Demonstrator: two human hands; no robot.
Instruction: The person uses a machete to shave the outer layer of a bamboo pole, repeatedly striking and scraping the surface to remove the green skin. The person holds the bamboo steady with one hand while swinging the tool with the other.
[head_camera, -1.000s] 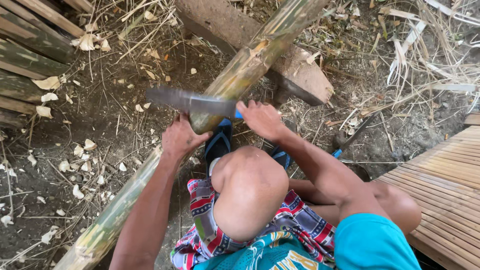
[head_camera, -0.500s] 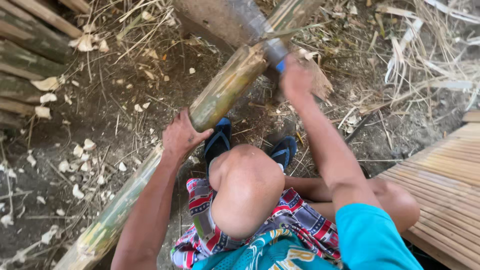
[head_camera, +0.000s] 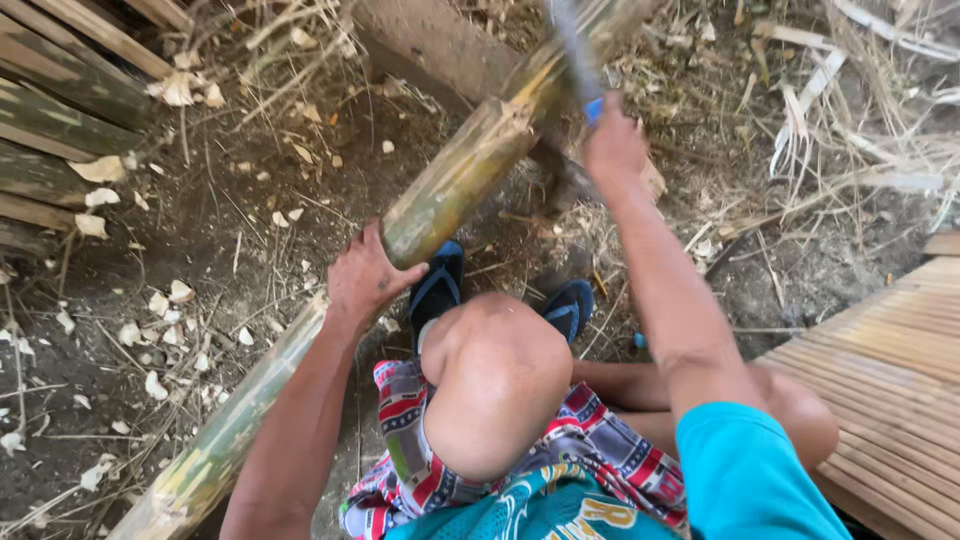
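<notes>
Bare dirt ground (head_camera: 250, 250) strewn with pale wood chips and dry straw, where a squatting person works on a long green-brown bamboo pole (head_camera: 450, 190).

Slanting from the lower left up to the top centre, the bamboo pole rests its upper part against a weathered brown wooden block (head_camera: 430, 45). Left hand (head_camera: 368, 278) lies on the pole near its middle, fingers wrapped over the top, clasping it. Right hand (head_camera: 612, 148) is raised beside the pole's upper part, fist clenched around the blue handle of a grey-bladed chopping knife (head_camera: 570, 45) whose blade points up, blurred. Blue sandals (head_camera: 440, 285) sit just under the pole. Split bamboo slats (head_camera: 50, 110) lie at the upper left; a woven bamboo platform (head_camera: 890, 370) is at the right edge.
</notes>
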